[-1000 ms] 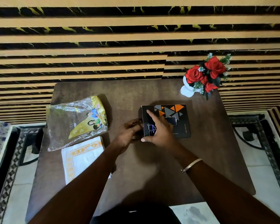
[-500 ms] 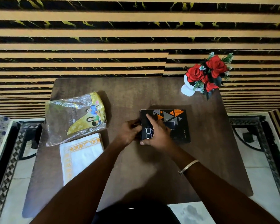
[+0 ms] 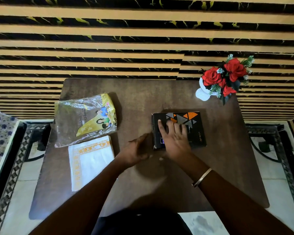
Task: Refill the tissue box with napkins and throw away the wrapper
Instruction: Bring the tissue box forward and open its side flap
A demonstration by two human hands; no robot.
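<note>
Resting on table (image 3: 143, 99)—one tissue box (image 3: 196, 131), one wrapper (image 3: 85, 118), one napkin stack (image 3: 91, 160).

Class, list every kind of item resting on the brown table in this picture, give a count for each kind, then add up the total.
Black tissue box: 1
Stack of white napkins: 1
Clear plastic wrapper: 1
White vase of red roses: 1
Total: 4
</note>
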